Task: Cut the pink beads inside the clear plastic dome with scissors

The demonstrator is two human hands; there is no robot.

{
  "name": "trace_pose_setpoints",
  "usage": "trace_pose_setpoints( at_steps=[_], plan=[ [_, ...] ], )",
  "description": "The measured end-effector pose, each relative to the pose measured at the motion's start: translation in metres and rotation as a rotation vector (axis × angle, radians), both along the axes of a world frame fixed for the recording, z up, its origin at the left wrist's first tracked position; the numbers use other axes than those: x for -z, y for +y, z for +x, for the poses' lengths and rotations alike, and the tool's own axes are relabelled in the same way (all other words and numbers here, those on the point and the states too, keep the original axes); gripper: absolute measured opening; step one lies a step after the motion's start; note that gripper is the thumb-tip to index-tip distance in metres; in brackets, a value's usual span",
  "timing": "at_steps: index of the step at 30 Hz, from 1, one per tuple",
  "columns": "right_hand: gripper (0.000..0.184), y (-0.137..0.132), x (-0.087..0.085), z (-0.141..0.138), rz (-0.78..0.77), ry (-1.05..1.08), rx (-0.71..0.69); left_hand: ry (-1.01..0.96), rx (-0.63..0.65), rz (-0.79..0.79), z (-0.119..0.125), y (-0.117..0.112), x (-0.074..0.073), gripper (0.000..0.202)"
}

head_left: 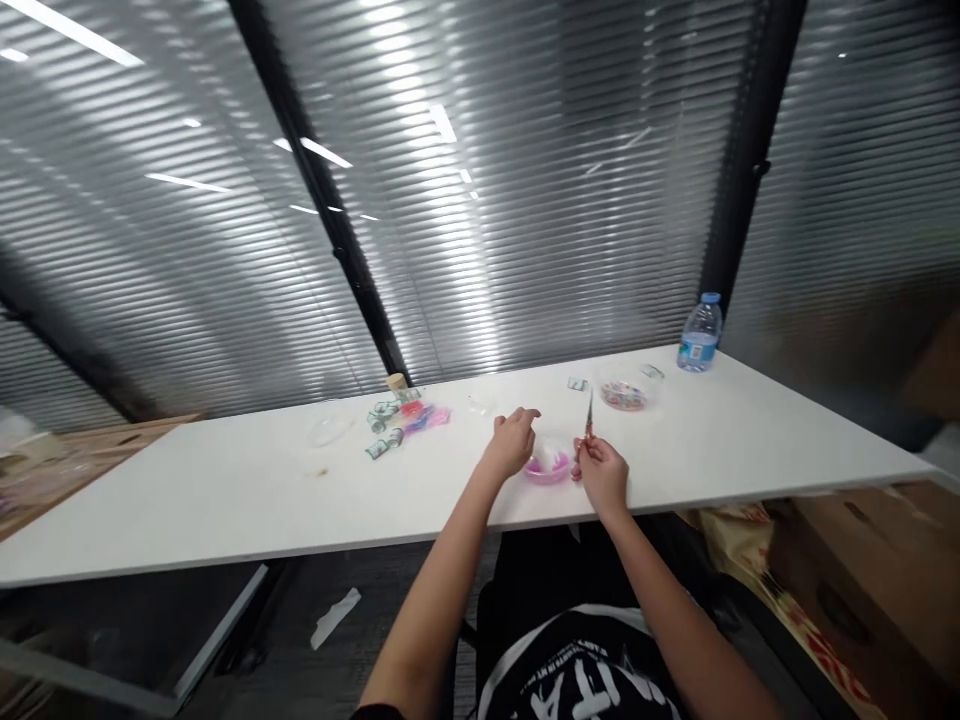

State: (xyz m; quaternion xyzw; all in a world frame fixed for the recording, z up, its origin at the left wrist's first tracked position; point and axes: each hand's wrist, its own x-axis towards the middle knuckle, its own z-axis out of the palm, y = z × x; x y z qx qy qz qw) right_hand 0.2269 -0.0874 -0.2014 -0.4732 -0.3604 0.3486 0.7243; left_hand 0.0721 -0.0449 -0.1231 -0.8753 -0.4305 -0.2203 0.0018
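Observation:
My right hand [602,473] grips what look like small scissors [589,415], with coppery handles and a narrow dark blade standing upright. Just left of it, near the table's front edge, a round clear bowl [547,478] has pink pieces inside. My left hand [514,440] hovers at that bowl's left rim, fingers stretched out to the right, with nothing visible in them. Beyond my right hand, a second clear bowl [624,396] contains small multicoloured bits, perhaps beads. A little printed packet [577,384] lies beside that second bowl.
Colourful bags [427,417] and several small printed packets [385,444] lie left of centre on the white table [247,500]. A clear lid [328,431] rests further left. A water bottle [700,335] stands at the back right, before the blinds.

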Motion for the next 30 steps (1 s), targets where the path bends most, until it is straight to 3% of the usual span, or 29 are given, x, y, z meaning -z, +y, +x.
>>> trace_pose_setpoints(
  at_steps=[4,9,14,17,24,30],
  plan=[
    [0.047,0.012,0.005,0.001,-0.018,-0.014,0.011,-0.168,-0.038,0.028,-0.001,0.011,0.012,0.039],
    [0.047,0.016,0.010,0.002,-0.037,-0.017,0.018,-0.481,-0.058,0.077,-0.002,0.020,0.027,0.019],
    [0.047,0.015,0.016,0.006,-0.075,0.019,0.024,-0.784,-0.097,0.159,-0.001,0.016,0.048,0.010],
    [0.049,0.015,0.019,0.009,-0.114,0.024,0.008,-0.903,-0.106,0.201,-0.001,0.011,0.058,0.014],
    [0.056,0.011,0.029,0.016,-0.094,-0.018,0.021,-0.968,-0.034,0.292,-0.005,0.002,0.068,0.021],
    [0.059,0.008,0.043,0.027,-0.121,-0.163,0.087,-0.981,-0.064,0.362,-0.006,0.006,0.075,0.011]
  ],
)
